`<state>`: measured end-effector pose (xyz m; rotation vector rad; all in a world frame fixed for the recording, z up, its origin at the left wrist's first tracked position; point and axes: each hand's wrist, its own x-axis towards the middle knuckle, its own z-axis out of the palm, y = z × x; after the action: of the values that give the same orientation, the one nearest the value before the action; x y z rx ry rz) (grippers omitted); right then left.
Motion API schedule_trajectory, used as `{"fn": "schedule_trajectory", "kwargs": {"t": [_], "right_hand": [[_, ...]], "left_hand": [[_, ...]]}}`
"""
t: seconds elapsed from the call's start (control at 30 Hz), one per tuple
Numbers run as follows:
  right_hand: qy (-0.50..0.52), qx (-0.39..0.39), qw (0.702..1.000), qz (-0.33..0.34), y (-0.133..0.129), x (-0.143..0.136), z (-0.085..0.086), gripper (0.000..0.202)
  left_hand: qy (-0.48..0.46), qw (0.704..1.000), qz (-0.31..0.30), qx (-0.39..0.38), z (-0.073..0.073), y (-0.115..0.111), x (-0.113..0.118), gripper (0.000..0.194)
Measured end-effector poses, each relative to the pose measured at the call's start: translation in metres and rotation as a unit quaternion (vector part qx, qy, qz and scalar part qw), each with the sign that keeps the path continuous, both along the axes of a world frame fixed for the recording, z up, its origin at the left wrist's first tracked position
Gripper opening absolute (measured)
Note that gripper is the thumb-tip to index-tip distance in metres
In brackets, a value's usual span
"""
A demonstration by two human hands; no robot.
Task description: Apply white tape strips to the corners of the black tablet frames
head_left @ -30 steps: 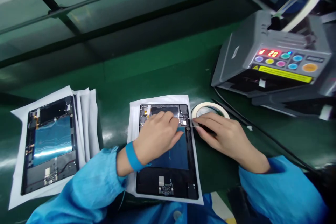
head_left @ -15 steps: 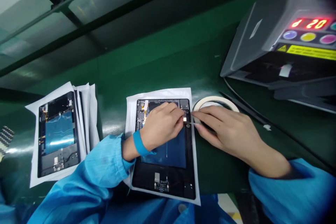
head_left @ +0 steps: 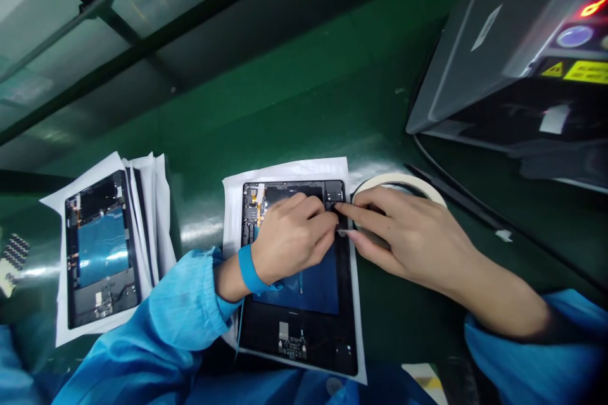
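An opened tablet body [head_left: 323,285] with a blue sheet and small circuit boards lies on white paper [head_left: 360,354] in front of me. Over its upper right part is my left hand [head_left: 297,234], wearing a blue wrist strap [head_left: 251,267]; its fingers are pinched at the tablet's right edge, and what they hold is too small to make out. My right hand [head_left: 408,231] comes in from the right, its index fingertip on the tablet's edge beside the left fingertips. Near its thumb a small thin piece shows, not clear enough to name.
A roll of cream tape [head_left: 403,180] lies partly under my right hand. To the left, another opened tablet [head_left: 102,253] rests on stacked white sheets [head_left: 161,215]. A grey machine [head_left: 479,57] with lit display stands at upper right, a black cable [head_left: 536,247] below it.
My right index finger has moved left onto the tablet's edge, closer to my left fingertips. The view has shifted slightly, so the machine sits further right.
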<state>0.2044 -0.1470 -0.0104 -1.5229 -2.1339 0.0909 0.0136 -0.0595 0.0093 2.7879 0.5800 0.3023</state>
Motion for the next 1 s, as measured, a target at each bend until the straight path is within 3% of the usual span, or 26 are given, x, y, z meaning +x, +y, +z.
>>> {"fn": "schedule_trajectory", "kwargs": {"t": [0.3, 0.5, 0.73, 1.0], "right_hand": [[0.020, -0.019, 1.000, 0.002, -0.0005, -0.0014, 0.0003, 0.028], [-0.067, -0.014, 0.998, 0.007, -0.0004, -0.0039, 0.0032, 0.030], [-0.097, 0.021, 0.995, 0.010, -0.0025, -0.0082, 0.0021, 0.031], [-0.086, 0.047, 0.995, 0.031, -0.0073, -0.0094, -0.0010, 0.029]], "left_hand": [[0.001, 1.000, -0.013, 0.002, 0.0014, 0.0007, -0.0003, 0.028], [0.002, 1.000, -0.020, 0.007, 0.0016, 0.0011, -0.0007, 0.026], [-0.018, 0.999, -0.019, 0.034, -0.0014, -0.0001, -0.0013, 0.028], [-0.003, 0.997, 0.043, -0.068, -0.0007, 0.0044, -0.0027, 0.022]]}}
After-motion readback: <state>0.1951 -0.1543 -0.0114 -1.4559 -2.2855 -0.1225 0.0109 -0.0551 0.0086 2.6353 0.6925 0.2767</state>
